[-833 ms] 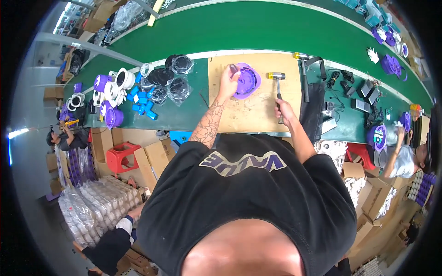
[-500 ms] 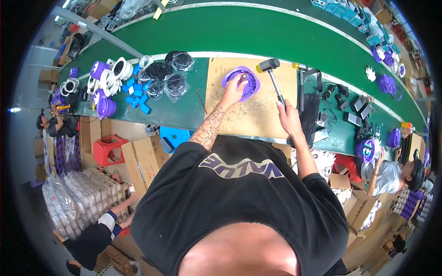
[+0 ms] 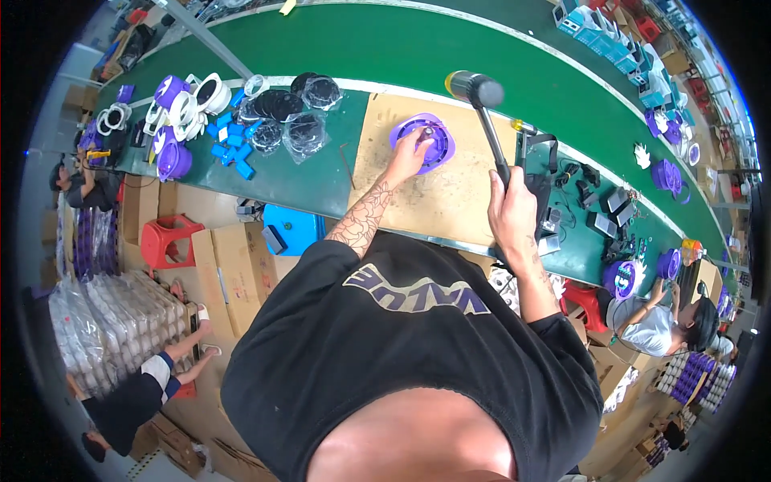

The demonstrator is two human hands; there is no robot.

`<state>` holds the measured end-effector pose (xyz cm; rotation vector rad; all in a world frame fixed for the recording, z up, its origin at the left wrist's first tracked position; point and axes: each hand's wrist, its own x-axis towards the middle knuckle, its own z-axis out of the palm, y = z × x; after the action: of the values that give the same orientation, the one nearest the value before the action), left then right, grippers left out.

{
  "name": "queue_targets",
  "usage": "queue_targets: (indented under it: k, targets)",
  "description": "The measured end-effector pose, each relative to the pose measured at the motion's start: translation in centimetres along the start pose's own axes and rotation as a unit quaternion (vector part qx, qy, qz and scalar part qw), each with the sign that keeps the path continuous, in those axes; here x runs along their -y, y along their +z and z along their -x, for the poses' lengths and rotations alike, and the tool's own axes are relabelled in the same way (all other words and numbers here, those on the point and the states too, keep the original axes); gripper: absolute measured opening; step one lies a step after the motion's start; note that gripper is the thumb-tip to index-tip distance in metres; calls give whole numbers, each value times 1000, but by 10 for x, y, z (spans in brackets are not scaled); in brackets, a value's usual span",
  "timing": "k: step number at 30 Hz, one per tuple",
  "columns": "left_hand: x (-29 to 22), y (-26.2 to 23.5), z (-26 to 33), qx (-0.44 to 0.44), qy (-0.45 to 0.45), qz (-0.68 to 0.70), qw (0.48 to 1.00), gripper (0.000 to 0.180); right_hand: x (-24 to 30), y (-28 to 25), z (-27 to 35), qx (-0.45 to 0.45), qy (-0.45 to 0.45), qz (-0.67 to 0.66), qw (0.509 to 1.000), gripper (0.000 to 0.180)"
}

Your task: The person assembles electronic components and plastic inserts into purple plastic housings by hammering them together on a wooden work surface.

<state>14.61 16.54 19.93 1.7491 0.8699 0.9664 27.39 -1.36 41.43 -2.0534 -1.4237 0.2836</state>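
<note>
A round purple plastic housing [image 3: 439,153] with a squarish rim lies on the worn tan board [image 3: 466,197] before me. My left hand [image 3: 408,156] reaches into its middle, fingers closed around a short dark rod that stands up there; its lower end is hidden. Gripped by its dark handle, a mallet [image 3: 475,87] with one yellow face and one dark face rises from my right hand [image 3: 512,210]. The mallet head is raised, to the right of the housing and apart from it.
Bagged black discs [image 3: 306,135], small blue pieces [image 3: 233,149] and white rings [image 3: 213,94] lie to the left. At the board's right lie a yellow-ended tool [image 3: 522,127] and black adapters [image 3: 618,199]. A green conveyor [image 3: 385,46] runs behind. A co-worker [image 3: 654,321] sits at the right.
My right hand has lifted the mallet, its head now higher and larger in view. My left hand stays on the rod in the housing. The view has shifted slightly.
</note>
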Motion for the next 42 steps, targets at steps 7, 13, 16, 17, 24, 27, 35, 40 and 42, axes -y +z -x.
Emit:
queue_targets:
  k: [7,13,16,17,24,27,35,40,42]
  targets:
    - [18,0,5,-6,-8,-41,999,25,-30,46,0,116,30,52,991,28]
    - [3,0,-4,-8,-1,-26,1000,23,5,15,-3,30,42,16,999,24]
    - [-1,0,-7,18,-18,-44,999,21,-42,57,2,154,23,93,983,30]
    - [2,0,3,16,-21,-45,999,21,-39,54,6,140,29,86,986,30]
    - [4,-5,-6,0,-9,-40,999,20,3,14,-11,3,37,2,999,28]
    - [-7,-8,-1,17,13,-46,999,23,-27,57,1,176,31,134,975,26]
    - [2,-7,-5,2,35,-53,998,22,-2,27,-6,54,52,31,997,25]
    - [-1,-3,-1,-16,58,-34,998,20,-26,42,-7,166,29,104,980,29]
    - [10,-10,-10,-3,26,-38,999,20,6,15,-19,90,20,59,994,26]
